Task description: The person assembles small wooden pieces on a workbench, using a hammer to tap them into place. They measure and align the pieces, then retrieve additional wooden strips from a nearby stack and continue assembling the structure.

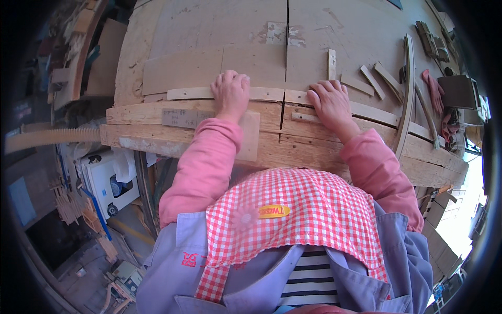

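My left hand (230, 95) reaches across a pale wooden strip (189, 93) along the near part of the worktable. Its fingers are bent and pressed together on the near edge of a thin brown board (180, 70); the fingertips are hidden. To the right of a narrow black slot (286, 39), my right hand (333, 104) lies over the strip's continuation (374, 112). Its fingers stretch forward, the thumb slightly apart, with nothing visible in them. A second brown board (256, 65) adjoins the first, reaching the slot.
Several short wood offcuts (372, 82) lie to the right. A long batten (406, 99) crosses the table's right side, near a pink glove (433, 88). A grey labelled piece (180, 118) rests on the thick timber front edge (314, 144). A ribbed hose (52, 138) extends leftward.
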The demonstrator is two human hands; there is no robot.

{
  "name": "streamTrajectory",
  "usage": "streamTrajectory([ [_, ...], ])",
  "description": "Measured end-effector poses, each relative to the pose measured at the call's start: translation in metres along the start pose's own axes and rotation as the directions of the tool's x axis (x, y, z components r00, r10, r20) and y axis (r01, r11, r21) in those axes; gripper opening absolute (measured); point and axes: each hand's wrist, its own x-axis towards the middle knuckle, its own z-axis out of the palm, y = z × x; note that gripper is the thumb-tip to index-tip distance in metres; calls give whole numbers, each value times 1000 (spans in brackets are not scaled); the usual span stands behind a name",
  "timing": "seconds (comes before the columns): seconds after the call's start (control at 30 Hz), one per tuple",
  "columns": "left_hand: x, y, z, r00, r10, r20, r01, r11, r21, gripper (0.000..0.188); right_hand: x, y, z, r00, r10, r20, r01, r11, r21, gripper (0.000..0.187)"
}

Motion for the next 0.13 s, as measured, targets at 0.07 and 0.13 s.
streamTrajectory([
  [0.07, 0, 0, 0, 1000, -2, -3, 2, 1000, 12, 23, -1, 0, 0, 1000, 0, 1, 0, 1000, 3, 34],
  [0.13, 1, 0, 0, 1000, -3, 3, 3, 1000, 18, 23, -1, 0, 1, 1000, -4, -3, 4, 1000, 5, 34],
])
